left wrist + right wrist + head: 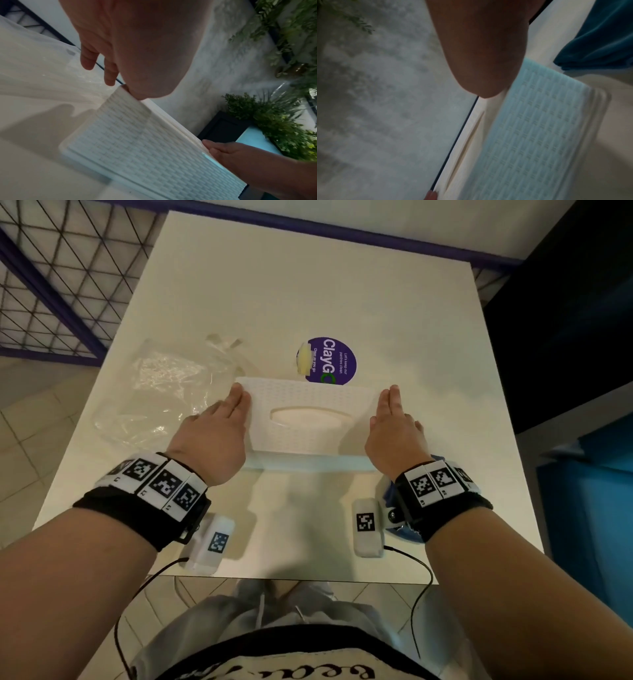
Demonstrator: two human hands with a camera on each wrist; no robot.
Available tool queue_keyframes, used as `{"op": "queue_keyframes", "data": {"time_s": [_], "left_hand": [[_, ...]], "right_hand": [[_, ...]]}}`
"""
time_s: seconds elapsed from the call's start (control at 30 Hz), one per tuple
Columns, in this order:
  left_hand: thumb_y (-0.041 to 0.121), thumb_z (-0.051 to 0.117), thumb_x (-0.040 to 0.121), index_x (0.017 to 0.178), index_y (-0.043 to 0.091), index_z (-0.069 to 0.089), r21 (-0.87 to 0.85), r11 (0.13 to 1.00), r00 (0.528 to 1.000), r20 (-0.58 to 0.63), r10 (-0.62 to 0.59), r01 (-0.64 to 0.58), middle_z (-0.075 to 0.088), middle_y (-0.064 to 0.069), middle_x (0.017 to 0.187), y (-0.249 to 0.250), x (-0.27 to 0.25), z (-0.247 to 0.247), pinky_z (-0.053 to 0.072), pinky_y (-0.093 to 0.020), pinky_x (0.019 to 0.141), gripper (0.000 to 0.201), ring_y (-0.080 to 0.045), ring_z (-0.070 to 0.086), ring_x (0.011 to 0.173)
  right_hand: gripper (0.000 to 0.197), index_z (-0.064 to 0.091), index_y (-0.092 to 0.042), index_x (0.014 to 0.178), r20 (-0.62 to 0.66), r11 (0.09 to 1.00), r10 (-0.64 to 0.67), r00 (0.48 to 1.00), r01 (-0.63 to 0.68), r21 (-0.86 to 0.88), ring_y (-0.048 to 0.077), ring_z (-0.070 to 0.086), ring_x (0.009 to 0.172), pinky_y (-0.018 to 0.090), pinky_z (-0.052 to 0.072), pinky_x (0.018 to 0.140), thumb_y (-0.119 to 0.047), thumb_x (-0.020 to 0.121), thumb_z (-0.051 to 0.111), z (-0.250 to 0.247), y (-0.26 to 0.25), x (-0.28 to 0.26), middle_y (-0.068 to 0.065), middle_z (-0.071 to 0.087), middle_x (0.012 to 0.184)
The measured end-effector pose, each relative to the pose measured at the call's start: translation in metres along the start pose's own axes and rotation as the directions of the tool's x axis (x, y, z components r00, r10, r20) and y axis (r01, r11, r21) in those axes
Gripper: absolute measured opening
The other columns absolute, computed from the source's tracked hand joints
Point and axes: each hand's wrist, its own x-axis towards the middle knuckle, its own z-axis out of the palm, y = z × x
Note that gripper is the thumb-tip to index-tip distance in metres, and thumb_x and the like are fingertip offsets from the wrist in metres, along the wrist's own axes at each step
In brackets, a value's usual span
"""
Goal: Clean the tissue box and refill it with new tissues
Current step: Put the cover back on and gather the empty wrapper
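Tissue box [310,419] held between both hands, mid-table [308,285].
Left hand [214,429] and right hand [394,428] flat against box ends, fingers straight (gripping nothing); plastic wrapper [161,392] toward left edge.

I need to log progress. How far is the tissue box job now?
Looks mostly done: tissue shows in the tissue box slot and an empty plastic wrapper lies left. In hand: left hand and right hand flank its ends with straight fingers. Possibly left: clearing the wrapper and blue cloth.
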Motion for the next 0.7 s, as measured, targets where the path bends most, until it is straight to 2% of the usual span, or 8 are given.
{"op": "queue_keyframes", "data": {"time_s": [0.1, 0.23, 0.33, 0.4, 0.5, 0.57, 0.6, 0.7], "left_hand": [[0.008, 0.033, 0.092, 0.152, 0.015, -0.012, 0.037, 0.999, 0.996, 0.089, -0.013, 0.010, -0.025, 0.005, 0.158, 0.001, 0.008, -0.008, 0.027, -0.045, 0.113, 0.075, -0.017, 0.019, 0.146], [0.004, 0.034, 0.087, 0.152, 0.012, -0.008, 0.058, 0.998, 0.988, 0.156, -0.012, 0.003, -0.031, 0.006, 0.156, -0.002, 0.022, -0.019, 0.026, -0.046, 0.111, 0.078, -0.013, 0.021, 0.145], [0.003, 0.033, 0.086, 0.152, 0.008, -0.003, 0.071, 0.997, 0.987, 0.162, 0.003, -0.015, -0.031, 0.005, 0.156, -0.006, 0.030, -0.020, 0.039, -0.043, 0.098, 0.076, -0.012, 0.009, 0.148], [0.002, 0.031, 0.087, 0.152, 0.007, -0.005, 0.057, 0.998, 0.989, 0.147, -0.001, -0.008, -0.029, 0.004, 0.157, -0.009, 0.035, -0.021, 0.046, -0.042, 0.089, 0.074, -0.015, 0.010, 0.148], [0.001, 0.027, 0.090, 0.152, 0.006, -0.004, 0.034, 0.999, 0.989, 0.145, 0.000, -0.005, -0.026, 0.004, 0.159, -0.005, 0.040, -0.025, 0.045, -0.044, 0.091, 0.070, -0.016, 0.003, 0.149], [0.001, 0.028, 0.091, 0.153, 0.013, -0.009, 0.005, 1.000, 0.987, 0.157, -0.020, 0.019, -0.027, 0.007, 0.158, -0.006, 0.042, -0.027, 0.042, -0.044, 0.094, 0.073, -0.020, 0.019, 0.146], [0.000, 0.029, 0.090, 0.153, 0.013, -0.006, 0.016, 1.000, 0.987, 0.158, -0.015, 0.013, -0.027, 0.007, 0.158, -0.006, 0.043, -0.027, 0.043, -0.044, 0.095, 0.073, -0.021, 0.019, 0.146], [-0.004, 0.031, 0.089, 0.150, -0.001, 0.013, 0.153, 0.987, 0.988, 0.155, 0.029, -0.053, -0.022, -0.001, 0.160, -0.009, 0.048, -0.023, 0.047, -0.044, 0.096, 0.064, -0.018, -0.014, 0.148]], "right_hand": [[0.064, -0.003, -0.003, 0.151, 0.015, 0.995, -0.010, 1.000, 0.011, -0.103, 0.027, 0.038, 0.136, 0.048, 0.022, 0.116, -0.016, 0.096, 0.026, 0.001, 0.000, 0.007, 0.009, -0.013, 0.161], [0.062, -0.001, -0.001, 0.151, 0.057, 0.998, -0.029, 0.998, 0.032, -0.051, 0.026, 0.033, 0.141, 0.055, 0.027, 0.112, -0.014, 0.094, 0.021, 0.009, 0.001, 0.012, 0.011, -0.016, 0.160], [0.063, -0.009, -0.011, 0.152, 0.052, 0.997, 0.014, 0.999, -0.017, 0.076, 0.033, 0.038, 0.136, 0.052, 0.029, 0.112, -0.017, 0.098, 0.024, 0.003, -0.003, 0.017, 0.005, -0.009, 0.162], [0.066, -0.005, -0.019, 0.153, -0.031, 0.998, 0.004, 1.000, -0.002, 0.067, 0.036, 0.027, 0.141, 0.052, 0.022, 0.115, -0.012, 0.095, 0.027, -0.004, -0.015, 0.020, 0.003, -0.008, 0.162], [0.050, 0.035, -0.019, 0.141, -0.215, 0.977, -0.159, 0.964, 0.184, 0.103, 0.035, 0.010, 0.147, 0.047, 0.012, 0.121, -0.008, 0.093, 0.036, 0.000, -0.038, 0.025, 0.006, 0.000, 0.162], [0.028, 0.058, -0.022, 0.117, -0.234, 0.965, -0.212, 0.949, 0.241, 0.101, 0.030, 0.011, 0.148, 0.046, 0.011, 0.121, -0.025, 0.097, 0.038, 0.007, -0.054, 0.025, 0.007, 0.008, 0.162], [0.031, 0.063, -0.024, 0.112, -0.203, 0.970, -0.209, 0.957, 0.229, 0.078, 0.029, 0.009, 0.149, 0.048, 0.009, 0.121, -0.033, 0.098, 0.037, 0.010, -0.059, 0.026, 0.008, 0.007, 0.162], [0.037, 0.066, -0.025, 0.113, -0.115, 0.987, -0.147, 0.983, 0.152, 0.043, 0.030, -0.004, 0.149, 0.053, -0.001, 0.119, -0.035, 0.098, 0.033, 0.012, -0.070, 0.029, 0.013, -0.004, 0.162]]}}
